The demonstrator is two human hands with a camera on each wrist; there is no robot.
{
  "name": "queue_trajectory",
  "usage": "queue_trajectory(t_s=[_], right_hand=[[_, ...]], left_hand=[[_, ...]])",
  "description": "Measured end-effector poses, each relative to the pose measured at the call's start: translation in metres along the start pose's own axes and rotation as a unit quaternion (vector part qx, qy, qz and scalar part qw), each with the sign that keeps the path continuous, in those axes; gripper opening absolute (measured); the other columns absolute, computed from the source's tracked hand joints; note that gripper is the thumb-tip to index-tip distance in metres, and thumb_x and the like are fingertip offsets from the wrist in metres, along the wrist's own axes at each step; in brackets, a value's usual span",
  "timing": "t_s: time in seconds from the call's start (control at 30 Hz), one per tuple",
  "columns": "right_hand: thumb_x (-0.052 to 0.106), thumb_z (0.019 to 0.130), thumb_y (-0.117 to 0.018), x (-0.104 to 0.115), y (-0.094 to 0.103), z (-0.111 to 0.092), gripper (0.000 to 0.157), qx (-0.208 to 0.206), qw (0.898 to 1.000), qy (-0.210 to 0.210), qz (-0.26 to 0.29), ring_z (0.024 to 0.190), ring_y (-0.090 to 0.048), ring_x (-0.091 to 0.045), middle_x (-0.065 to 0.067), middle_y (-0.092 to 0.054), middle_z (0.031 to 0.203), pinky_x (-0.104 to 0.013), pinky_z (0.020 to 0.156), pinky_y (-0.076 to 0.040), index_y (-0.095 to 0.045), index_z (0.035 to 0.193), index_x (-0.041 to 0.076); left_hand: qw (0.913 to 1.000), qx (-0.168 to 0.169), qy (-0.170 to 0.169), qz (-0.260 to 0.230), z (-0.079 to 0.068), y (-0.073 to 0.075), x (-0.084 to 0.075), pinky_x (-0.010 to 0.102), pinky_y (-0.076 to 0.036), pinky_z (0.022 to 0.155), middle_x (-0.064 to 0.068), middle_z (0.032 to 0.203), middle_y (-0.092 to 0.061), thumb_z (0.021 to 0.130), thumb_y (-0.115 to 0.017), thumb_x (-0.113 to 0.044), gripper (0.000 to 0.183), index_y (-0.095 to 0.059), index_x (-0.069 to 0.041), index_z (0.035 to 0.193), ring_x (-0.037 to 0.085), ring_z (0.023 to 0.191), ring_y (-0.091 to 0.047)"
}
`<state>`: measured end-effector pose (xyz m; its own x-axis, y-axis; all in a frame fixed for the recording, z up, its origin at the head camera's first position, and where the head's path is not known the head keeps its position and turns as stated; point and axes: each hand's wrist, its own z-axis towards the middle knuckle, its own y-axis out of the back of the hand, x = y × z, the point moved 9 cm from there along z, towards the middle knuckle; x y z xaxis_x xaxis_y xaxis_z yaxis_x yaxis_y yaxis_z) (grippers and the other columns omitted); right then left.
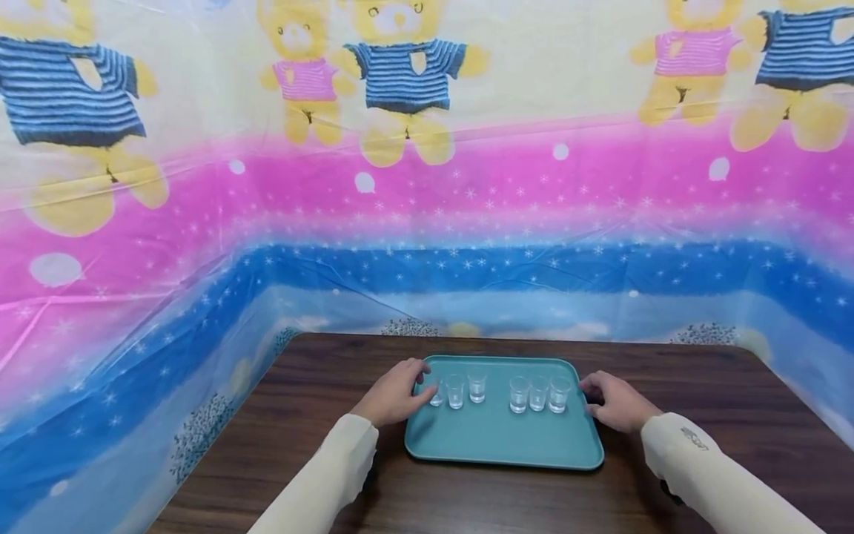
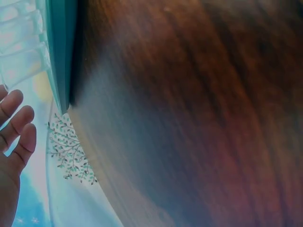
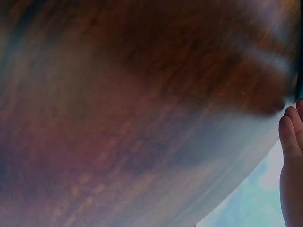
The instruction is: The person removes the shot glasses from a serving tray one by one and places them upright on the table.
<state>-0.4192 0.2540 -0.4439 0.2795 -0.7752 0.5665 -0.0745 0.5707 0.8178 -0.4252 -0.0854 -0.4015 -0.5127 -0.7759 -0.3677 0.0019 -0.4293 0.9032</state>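
A teal tray (image 1: 500,443) lies on the table, bearing several small clear shot glasses in two groups of three. My left hand (image 1: 398,393) is at the tray's left edge, fingers spread and slightly bent, with the thumb overlapping the leftmost shot glass (image 1: 437,399) in the head view. The left wrist view shows its fingertips just beneath a shot glass (image 2: 23,66), with space between the fingers. My right hand (image 1: 619,403) is beside the tray's right rim, fingertips right at it, near the rightmost shot glass (image 1: 559,397). The right wrist view catches its extended fingers (image 3: 288,135).
Dark wood-grain table (image 1: 293,445) extends around the tray on all sides. A printed curtain (image 1: 427,193) with teddy bears hangs behind the table and along its sides. Two more shot glasses, a left one (image 1: 455,393) and a middle one (image 1: 477,387), stand near the left hand.
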Motion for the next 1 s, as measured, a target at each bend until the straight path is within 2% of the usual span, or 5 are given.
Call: queue_trajectory(t_s=[0.33,0.53,0.7,0.83,1.0], right_hand=[[0.006,0.089,-0.064,-0.007,-0.001,-0.004,0.034,-0.001,1.0,0.005,0.017,0.101,-0.055,-0.03,-0.013,-0.058,0.111,-0.05,0.084,-0.045,-0.056,0.12,-0.004],[0.007,0.09,-0.063,-0.012,-0.001,-0.002,0.036,-0.003,1.0,0.006,0.025,0.105,-0.054,-0.031,-0.013,-0.056,0.115,-0.05,0.087,-0.044,-0.054,0.124,-0.002],[0.007,0.091,-0.063,-0.015,-0.002,-0.003,0.037,-0.001,0.999,0.009,0.034,0.108,-0.053,-0.031,-0.014,-0.055,0.118,-0.05,0.087,-0.043,-0.054,0.125,-0.001],[0.007,0.091,-0.062,-0.015,-0.002,-0.003,0.037,0.0,0.999,0.014,0.034,0.108,-0.053,-0.032,-0.015,-0.055,0.119,-0.05,0.087,-0.044,-0.053,0.125,-0.002],[0.008,0.091,-0.062,-0.016,-0.003,-0.002,0.038,0.004,0.999,0.013,0.037,0.108,-0.053,-0.032,-0.015,-0.055,0.119,-0.05,0.087,-0.043,-0.053,0.126,-0.001]], left_hand=[[0.9999,0.001,-0.01,0.008,0.002,-0.004,-0.003,0.029,-0.043,0.064,0.006,0.098,-0.055,0.094,-0.061,-0.03,0.038,-0.057,-0.005,0.123,0.012,0.075,-0.047],[0.9999,-0.004,-0.009,0.014,0.005,-0.006,-0.005,0.029,-0.044,0.066,0.004,0.097,-0.053,0.094,-0.061,-0.027,0.033,-0.057,-0.005,0.118,0.012,0.077,-0.047],[1.0,-0.001,-0.002,0.0,0.006,-0.005,-0.004,0.029,-0.043,0.065,0.005,0.095,-0.053,0.093,-0.062,-0.025,0.03,-0.056,-0.004,0.115,0.013,0.076,-0.046],[0.9997,-0.022,0.008,-0.007,0.007,0.005,0.0,0.028,-0.043,0.062,0.006,0.093,-0.052,0.093,-0.062,-0.024,0.029,-0.056,-0.004,0.113,0.013,0.074,-0.046],[0.9968,-0.077,0.022,0.003,0.01,0.024,0.011,0.029,-0.043,0.062,0.002,0.092,-0.051,0.091,-0.064,-0.022,0.026,-0.057,-0.004,0.109,0.012,0.075,-0.047]])
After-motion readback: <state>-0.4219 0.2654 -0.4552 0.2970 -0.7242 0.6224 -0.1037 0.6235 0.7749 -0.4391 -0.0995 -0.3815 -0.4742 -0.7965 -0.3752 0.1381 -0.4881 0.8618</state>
